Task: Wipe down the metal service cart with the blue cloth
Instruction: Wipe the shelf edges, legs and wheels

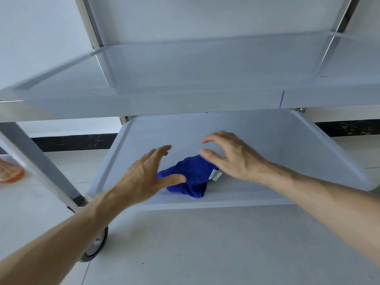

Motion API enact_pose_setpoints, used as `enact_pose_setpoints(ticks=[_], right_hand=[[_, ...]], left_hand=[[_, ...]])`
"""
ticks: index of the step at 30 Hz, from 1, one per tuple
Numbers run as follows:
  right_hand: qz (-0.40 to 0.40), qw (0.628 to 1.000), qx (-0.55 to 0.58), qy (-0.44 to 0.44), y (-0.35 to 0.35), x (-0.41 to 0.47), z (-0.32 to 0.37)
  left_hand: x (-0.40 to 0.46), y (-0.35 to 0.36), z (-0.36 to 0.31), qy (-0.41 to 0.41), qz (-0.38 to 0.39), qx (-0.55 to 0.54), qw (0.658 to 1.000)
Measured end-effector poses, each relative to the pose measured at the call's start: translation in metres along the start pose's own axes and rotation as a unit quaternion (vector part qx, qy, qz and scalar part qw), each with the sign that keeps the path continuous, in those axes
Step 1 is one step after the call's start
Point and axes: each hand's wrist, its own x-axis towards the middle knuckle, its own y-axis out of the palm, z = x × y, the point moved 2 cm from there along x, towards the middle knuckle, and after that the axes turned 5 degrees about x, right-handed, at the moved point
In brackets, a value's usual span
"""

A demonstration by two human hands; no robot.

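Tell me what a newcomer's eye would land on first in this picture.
The bright blue cloth stands out first, lying bunched on the lower shelf of the pale metal cart, a white tag at its right edge. Next come the two bare hands reaching in over it: the left hand with its thumb on the cloth's left side, the right hand spread with loosely bent fingers by the tag.
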Motion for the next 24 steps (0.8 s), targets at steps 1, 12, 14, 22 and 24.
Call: enact_pose_setpoints(ticks=[1,12,14,22,24], right_hand=[[0.020,0.999,-0.008,-0.029,0.008,0.005,0.013],[0.171,0.970,-0.173,-0.029,0.024,0.006,0.017],[0.147,0.982,-0.115,0.011,0.005,-0.010,0.004],[-0.017,0.986,0.083,0.147,-0.087,-0.105,-0.035],[-0.067,0.974,0.119,0.179,-0.108,-0.135,-0.041]], left_hand=[[-0.006,-0.004,0.005,-0.004,-0.015,-0.009,1.000],[-0.043,-0.046,-0.056,0.160,-0.151,0.023,0.975],[-0.043,-0.049,-0.085,0.219,-0.159,0.030,0.962],[-0.032,-0.063,-0.210,0.401,-0.173,0.008,0.900],[-0.027,-0.065,-0.241,0.452,-0.188,0.015,0.872]])
